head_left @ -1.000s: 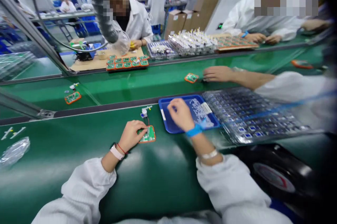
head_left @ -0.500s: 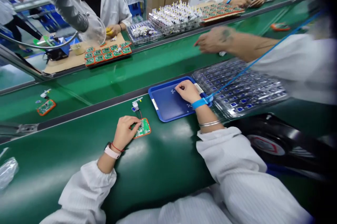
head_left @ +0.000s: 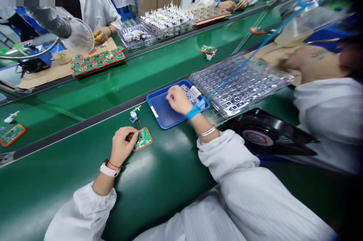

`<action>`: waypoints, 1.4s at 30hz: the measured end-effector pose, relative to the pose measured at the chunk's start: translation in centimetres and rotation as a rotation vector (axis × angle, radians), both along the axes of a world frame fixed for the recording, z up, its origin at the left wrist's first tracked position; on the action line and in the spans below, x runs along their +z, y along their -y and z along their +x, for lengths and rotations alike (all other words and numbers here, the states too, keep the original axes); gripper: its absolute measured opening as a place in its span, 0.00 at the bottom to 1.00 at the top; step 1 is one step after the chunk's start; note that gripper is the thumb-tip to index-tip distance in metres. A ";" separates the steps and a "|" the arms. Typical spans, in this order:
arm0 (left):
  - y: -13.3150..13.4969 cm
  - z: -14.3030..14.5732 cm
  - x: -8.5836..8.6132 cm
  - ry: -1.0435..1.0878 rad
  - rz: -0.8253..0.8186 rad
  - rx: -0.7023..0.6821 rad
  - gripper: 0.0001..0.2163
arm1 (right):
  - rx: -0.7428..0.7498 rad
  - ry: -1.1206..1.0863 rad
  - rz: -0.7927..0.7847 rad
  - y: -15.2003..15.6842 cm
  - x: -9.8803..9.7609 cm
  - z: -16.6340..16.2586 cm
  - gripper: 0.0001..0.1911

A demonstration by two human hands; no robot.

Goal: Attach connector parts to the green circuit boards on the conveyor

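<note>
My left hand (head_left: 122, 143) rests on the green worktop, its thumb and fingers closed on the left edge of a green circuit board (head_left: 145, 138) with an orange rim. Thin wires run from the board to a small white connector piece (head_left: 134, 115) lying just beyond it. My right hand (head_left: 178, 99), with a blue wrist strap, is over a shallow blue tray (head_left: 160, 110). Its fingers are pinched together; whatever is between them is too small or hidden to make out. Small whitish bits (head_left: 187, 90) lie in the tray behind that hand.
Clear plastic trays of blue parts (head_left: 235, 99) and a black tape dispenser (head_left: 263, 135) stand at right. A co-worker's blurred arm (head_left: 314, 61) reaches in there. Across the green belt (head_left: 159, 57) are boards in rows (head_left: 98, 61) and other workers. Another board (head_left: 208, 49) lies on the belt.
The view has turned right. The co-worker's hand has drawn back to the right, leaving a board on the belt. My right hand has shifted slightly left over the tray; my left hand stays at the board.
</note>
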State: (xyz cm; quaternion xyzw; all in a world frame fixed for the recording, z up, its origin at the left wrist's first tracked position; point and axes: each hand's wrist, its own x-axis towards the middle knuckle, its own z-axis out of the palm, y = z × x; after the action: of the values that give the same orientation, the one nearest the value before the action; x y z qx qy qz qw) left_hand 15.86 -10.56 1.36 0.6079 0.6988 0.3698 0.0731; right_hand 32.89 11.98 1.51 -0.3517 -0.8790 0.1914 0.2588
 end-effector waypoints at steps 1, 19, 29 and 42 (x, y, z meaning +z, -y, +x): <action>0.0 0.0 0.0 0.006 -0.002 -0.002 0.08 | 0.081 -0.081 -0.016 2.1 0.3 -0.9 0.09; 0.0 -2.7 -2.6 0.102 -0.171 -0.010 0.20 | 0.442 -0.021 -0.239 11.7 -1.7 -4.5 0.05; 0.0 -0.8 -2.1 -0.175 0.041 -0.041 0.18 | 0.428 -0.034 -0.251 11.6 -1.8 -3.9 0.06; 0.4 0.7 -1.3 -0.151 -0.021 0.041 0.14 | 0.408 -0.131 -0.281 11.7 -2.1 -3.5 0.06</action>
State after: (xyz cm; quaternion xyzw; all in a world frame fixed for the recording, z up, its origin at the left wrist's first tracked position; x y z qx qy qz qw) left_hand 16.55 -10.98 0.07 0.6190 0.7185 0.3167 0.0190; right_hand 29.38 0.24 -0.55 -0.1862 -0.8780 0.3823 0.2197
